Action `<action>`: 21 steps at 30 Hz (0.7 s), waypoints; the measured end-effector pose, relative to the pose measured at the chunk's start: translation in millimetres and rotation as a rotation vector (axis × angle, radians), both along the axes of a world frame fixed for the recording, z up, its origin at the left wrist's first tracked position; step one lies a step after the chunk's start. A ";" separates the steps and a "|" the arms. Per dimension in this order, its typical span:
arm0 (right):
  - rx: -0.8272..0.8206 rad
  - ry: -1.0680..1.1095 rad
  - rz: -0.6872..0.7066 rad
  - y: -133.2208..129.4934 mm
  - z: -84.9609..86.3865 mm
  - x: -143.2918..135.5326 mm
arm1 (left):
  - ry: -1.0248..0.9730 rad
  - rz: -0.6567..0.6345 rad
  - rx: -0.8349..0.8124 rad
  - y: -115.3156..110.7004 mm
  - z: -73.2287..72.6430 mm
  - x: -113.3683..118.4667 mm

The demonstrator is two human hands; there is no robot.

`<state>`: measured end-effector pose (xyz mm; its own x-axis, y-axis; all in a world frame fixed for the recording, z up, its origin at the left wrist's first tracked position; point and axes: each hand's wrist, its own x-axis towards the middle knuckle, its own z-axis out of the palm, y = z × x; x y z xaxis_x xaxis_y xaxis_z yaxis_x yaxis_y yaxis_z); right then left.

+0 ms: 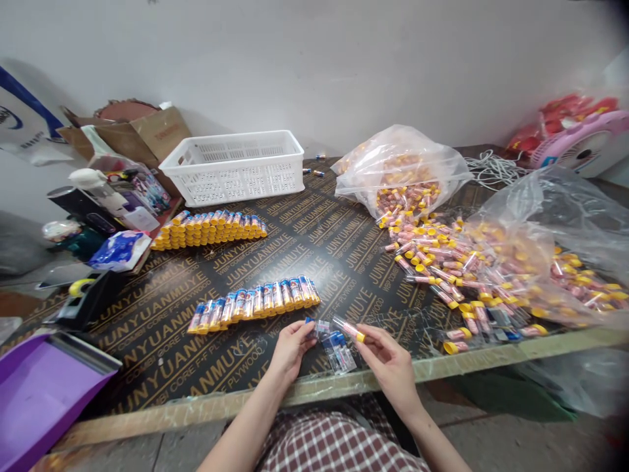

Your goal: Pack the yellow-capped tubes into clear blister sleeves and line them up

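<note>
Near the table's front edge, my left hand (289, 349) pinches a small clear film sleeve (322, 326) with blue print. In my right hand (390, 366) is a clear tube (348, 327) with a yellow cap and pink contents, its clear end pointing toward the sleeve. More printed film sleeves (338, 355) lie flat on the table between my hands. Beyond my left hand runs a row of blue-wrapped tubes (253, 303) with yellow caps. A larger stack of wrapped tubes (211, 229) sits farther back. Unwrapped tubes (442, 252) are heaped on the right.
A white plastic basket (236, 172) stands by the wall. Tubes spill from a clear bag (403, 157) at the back; another plastic bag (565, 210) lies right. A pink fan (580, 147) and cable (494, 169) sit behind. A purple dustpan (44, 393) is front left.
</note>
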<state>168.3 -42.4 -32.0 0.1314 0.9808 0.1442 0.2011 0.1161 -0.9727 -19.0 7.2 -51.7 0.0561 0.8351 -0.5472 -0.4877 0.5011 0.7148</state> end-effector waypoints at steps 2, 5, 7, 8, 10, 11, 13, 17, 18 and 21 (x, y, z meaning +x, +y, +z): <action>0.017 0.009 0.009 -2.6 0.4 -2.0 | -0.009 0.055 -0.026 0.4 -1.7 -1.5; 0.056 -0.022 0.015 -6.1 1.1 -5.0 | 0.008 0.129 -0.043 1.2 -1.8 -3.9; 0.089 -0.061 0.018 -7.8 1.0 -7.0 | 0.014 0.162 -0.048 1.7 -0.1 -5.5; 0.104 -0.078 0.021 -8.4 0.6 -8.0 | 0.017 0.174 -0.048 1.9 0.9 -6.0; 0.122 -0.100 0.032 -9.2 -0.6 -10.2 | 0.024 0.185 -0.047 1.9 2.5 -6.6; 0.124 -0.108 0.042 -9.5 -1.3 -11.3 | 0.031 0.186 -0.045 1.7 3.0 -6.6; 0.111 -0.118 0.079 -9.7 -2.9 -13.7 | 0.057 0.178 -0.026 0.8 3.7 -5.7; 0.060 -0.061 0.182 -9.5 -5.7 -17.8 | 0.098 0.106 0.090 -2.2 6.3 -2.8; 0.049 -0.034 0.199 -9.3 -6.2 -18.3 | 0.088 0.074 0.121 -2.6 7.4 -2.4; 0.045 0.011 0.202 -8.5 -7.1 -18.3 | 0.042 0.014 0.169 -1.7 10.3 -3.8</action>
<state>150.0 -50.9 -39.1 -0.0652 0.9799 0.1886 0.1592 0.1968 -0.9674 -22.8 5.4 -41.4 0.0236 0.9160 -0.4005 -0.4620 0.3653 0.8082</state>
